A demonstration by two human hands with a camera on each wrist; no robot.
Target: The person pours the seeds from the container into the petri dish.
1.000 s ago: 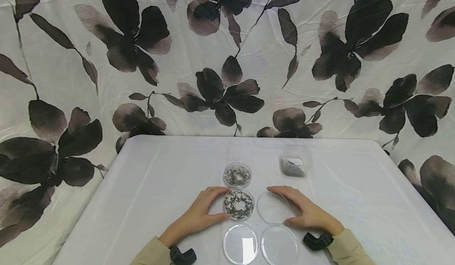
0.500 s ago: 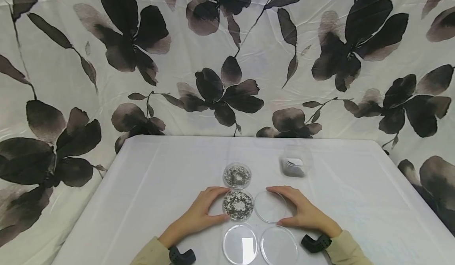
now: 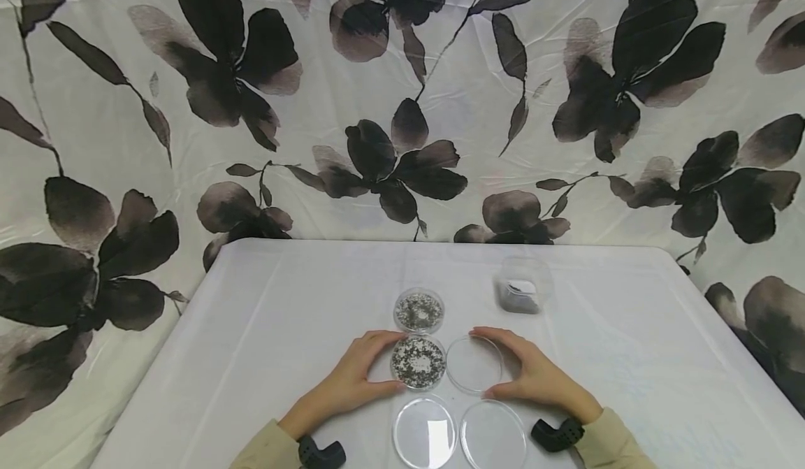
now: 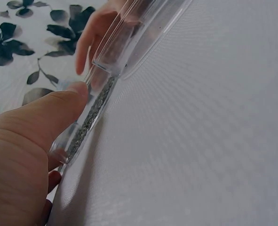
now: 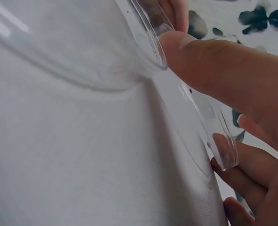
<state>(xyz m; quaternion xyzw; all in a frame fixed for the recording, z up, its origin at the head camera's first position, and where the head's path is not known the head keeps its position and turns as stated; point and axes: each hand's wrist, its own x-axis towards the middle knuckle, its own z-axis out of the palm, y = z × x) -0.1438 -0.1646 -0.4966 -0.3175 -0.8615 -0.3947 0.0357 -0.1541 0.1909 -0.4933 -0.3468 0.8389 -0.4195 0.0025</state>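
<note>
Near the middle of the table in the head view, my left hand [image 3: 347, 379] grips the rim of a petri dish [image 3: 418, 362] filled with dark and white bits, thumb at the near side and fingers at the far side. Just to its right, my right hand [image 3: 537, 371] holds a clear round dish or lid [image 3: 474, 365] by its edge in the same way. In the left wrist view, the thumb lies on the side of the filled dish, and a layer of dark bits [image 4: 89, 117] shows through its wall. The right wrist view has the thumb [image 5: 190, 59] against the clear rim.
Behind the held dish stands another petri dish [image 3: 418, 312] with similar bits. Two clear round pieces, one at left [image 3: 415, 430] and one at right [image 3: 493, 435], lie in front. A transparent box [image 3: 520, 294] with grey contents sits at the back right of the white table [image 3: 270, 301].
My right hand has moved left with the clear round piece, closing the gap to the filled dish. The filled dish has shifted slightly left; my left hand stays almost in place.
</note>
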